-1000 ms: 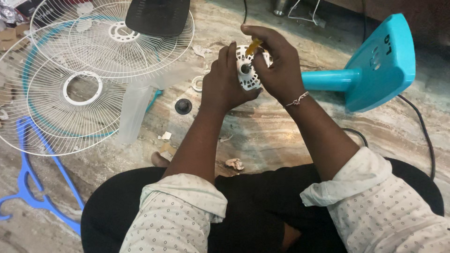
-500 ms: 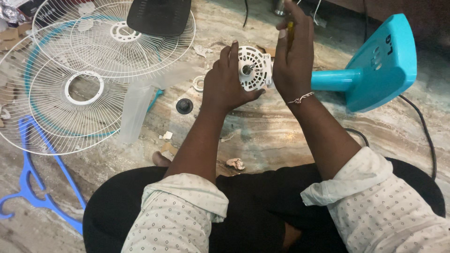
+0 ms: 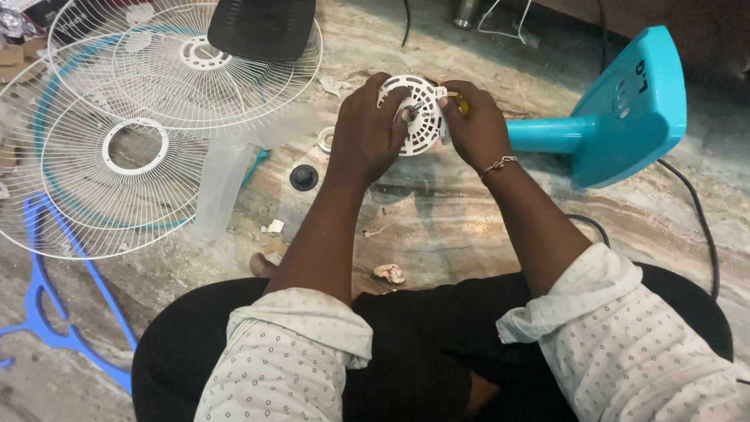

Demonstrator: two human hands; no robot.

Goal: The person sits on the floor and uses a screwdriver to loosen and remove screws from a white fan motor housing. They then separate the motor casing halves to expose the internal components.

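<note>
You hold a round white plastic disc up between both hands, above the marble-patterned floor and just in front of the teal fan stand. The disc is slotted, with curved vents ringed around a small central hub, and it faces you nearly flat on; a short metal stub shows at its centre. Your left hand is curled over the disc's left rim, the fingers wrapped round the edge and a fingertip pressed near the hub. Your right hand is closed on the disc's right edge and also grips a tool with a yellow handle, of which only a little shows above the knuckles; a thin metal bracelet sits at that wrist. The teal stand is smooth moulded plastic, a round pole running into a broad tilted base, and a black cable trails past it. To your left lie two white wire fan guards, overlapping, fine radial spokes with a plastic ring at each centre, and a translucent fan blade rests against them. A small black round cap lies on the floor near the blade, and a blue plastic hanger lies at the far left.
</note>
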